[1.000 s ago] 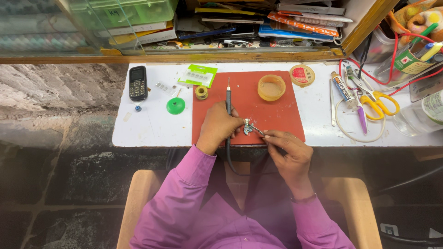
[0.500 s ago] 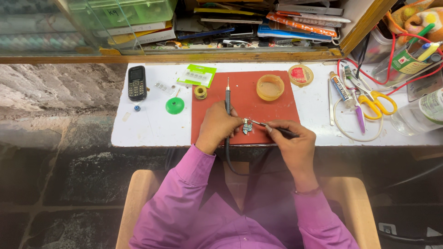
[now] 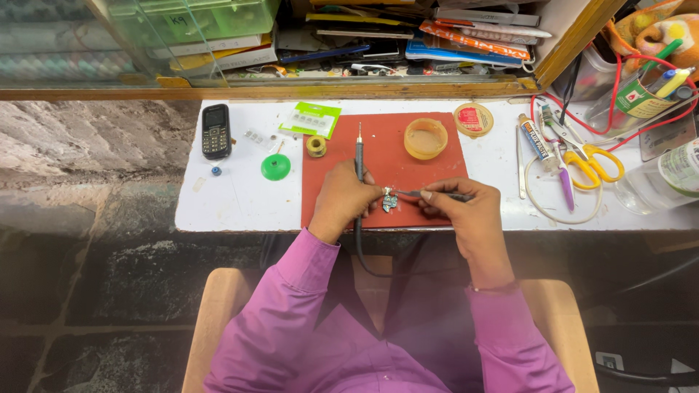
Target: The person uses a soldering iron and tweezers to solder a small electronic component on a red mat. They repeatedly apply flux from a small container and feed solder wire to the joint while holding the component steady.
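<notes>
White bench, red mat [image 3: 437,175] | left hand [image 3: 342,200] clasps soldering iron [image 3: 358,156] | right hand [image 3: 466,207] pinches tweezers [image 3: 419,193] | small circuit board [image 3: 389,201] between them on mat: light, stiff, fragile; edges look safest.

Red mat [image 3: 408,171], green disc [image 3: 276,167], yellow-handled scissors [image 3: 593,161], purple sleeves [image 3: 306,284].

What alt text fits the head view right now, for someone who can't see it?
A person in a purple shirt works over a red mat: the left hand steadies a small circuit board while the right hand holds tweezers to it. A soldering iron, yellow-handled scissors and a black phone lie nearby.
</notes>
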